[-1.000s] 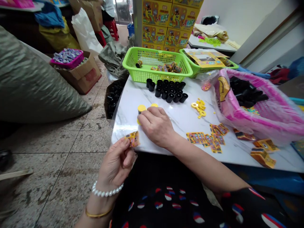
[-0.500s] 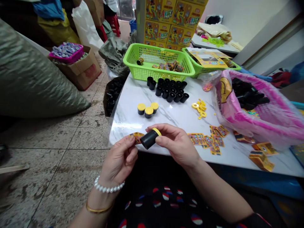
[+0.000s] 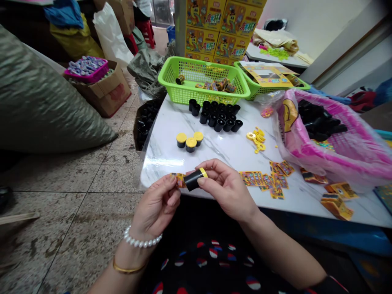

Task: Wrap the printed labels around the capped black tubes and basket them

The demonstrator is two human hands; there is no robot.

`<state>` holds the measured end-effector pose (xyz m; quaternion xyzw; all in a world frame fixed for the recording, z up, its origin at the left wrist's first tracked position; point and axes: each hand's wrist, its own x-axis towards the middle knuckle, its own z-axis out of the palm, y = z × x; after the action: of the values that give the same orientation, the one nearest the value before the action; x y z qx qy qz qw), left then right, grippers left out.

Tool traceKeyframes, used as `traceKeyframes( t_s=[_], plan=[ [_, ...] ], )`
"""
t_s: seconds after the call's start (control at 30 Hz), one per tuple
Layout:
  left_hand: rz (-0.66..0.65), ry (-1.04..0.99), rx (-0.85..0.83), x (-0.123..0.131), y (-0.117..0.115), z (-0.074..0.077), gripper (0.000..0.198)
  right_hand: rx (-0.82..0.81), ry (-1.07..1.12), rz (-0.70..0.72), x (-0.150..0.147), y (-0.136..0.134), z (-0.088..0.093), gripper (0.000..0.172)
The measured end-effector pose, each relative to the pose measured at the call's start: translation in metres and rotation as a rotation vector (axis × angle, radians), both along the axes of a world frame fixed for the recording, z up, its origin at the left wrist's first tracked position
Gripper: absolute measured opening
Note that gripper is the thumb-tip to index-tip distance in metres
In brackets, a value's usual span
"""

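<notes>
A black plastic cylindrical cup with a yellow cap (image 3: 192, 181) is held at the centre of the scene, by the near edge of a white, marble-patterned tabletop (image 3: 228, 157). With that cup taken as the middle of the clock, its yellow end, pointed toward 2 o'clock, is gripped between the thumb and fingers of the right hand (image 3: 231, 192). At 9 o'clock, a small yellow-and-orange printed label (image 3: 180, 181) is pinched by the left hand (image 3: 157, 206), its fingers curled in. The label is placed right beside the cup's dark end; whether the two touch cannot be told.

No print is seen on the cup's visible side, so its labelling is judged not yet done. At 12 o'clock, three black cups with round yellow caps (image 3: 191, 145) are grouped closely, capped but with no labels visible. Farther off, toward 1 o'clock, a cluster of plain black plastic cups (image 3: 219, 125) is set out, with no yellow caps seen. Beyond these, at 12 o'clock, yellow printed cylinders (image 3: 214, 85), probably finished pieces, are contained in a bright green mesh plastic basket (image 3: 175, 94). At 3 o'clock, overlapping printed labels (image 3: 252, 178) are spread, apparently unused.
</notes>
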<state>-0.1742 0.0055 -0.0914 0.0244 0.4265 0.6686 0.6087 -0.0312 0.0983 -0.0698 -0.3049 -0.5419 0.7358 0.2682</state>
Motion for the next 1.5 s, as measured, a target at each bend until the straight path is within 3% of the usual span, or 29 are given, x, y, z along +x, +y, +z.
traceKeyframes(
  t_s=[0.13, 0.43, 0.77, 1.03, 1.13, 1.33, 1.5],
  plan=[
    [-0.010, 0.028, 0.004, 0.003, 0.000, -0.003, 0.024, 0.067, -0.037, -0.048, -0.001, -0.005, 0.000, 0.022],
    [-0.077, 0.062, -0.047, 0.006, -0.006, -0.004, 0.029, 0.396, -0.090, -0.182, 0.008, -0.008, -0.013, 0.028],
    [-0.026, 0.069, -0.050, 0.011, 0.003, -0.003, 0.029, 0.097, 0.006, -0.101, 0.016, 0.005, -0.006, 0.024],
    [-0.032, 0.041, -0.041, 0.011, 0.004, -0.001, 0.026, 0.029, 0.078, -0.049, 0.012, 0.005, -0.013, 0.022],
    [-0.044, 0.036, -0.023, 0.010, 0.003, -0.002, 0.025, 0.049, 0.028, -0.095, 0.009, 0.002, -0.014, 0.021],
    [-0.084, -0.027, 0.022, 0.008, 0.001, -0.002, 0.023, 0.341, -0.035, -0.139, 0.009, -0.009, -0.008, 0.026],
    [-0.091, -0.079, 0.038, 0.008, 0.000, -0.006, 0.022, 0.316, -0.043, -0.151, 0.011, -0.008, -0.005, 0.025]
  ],
)
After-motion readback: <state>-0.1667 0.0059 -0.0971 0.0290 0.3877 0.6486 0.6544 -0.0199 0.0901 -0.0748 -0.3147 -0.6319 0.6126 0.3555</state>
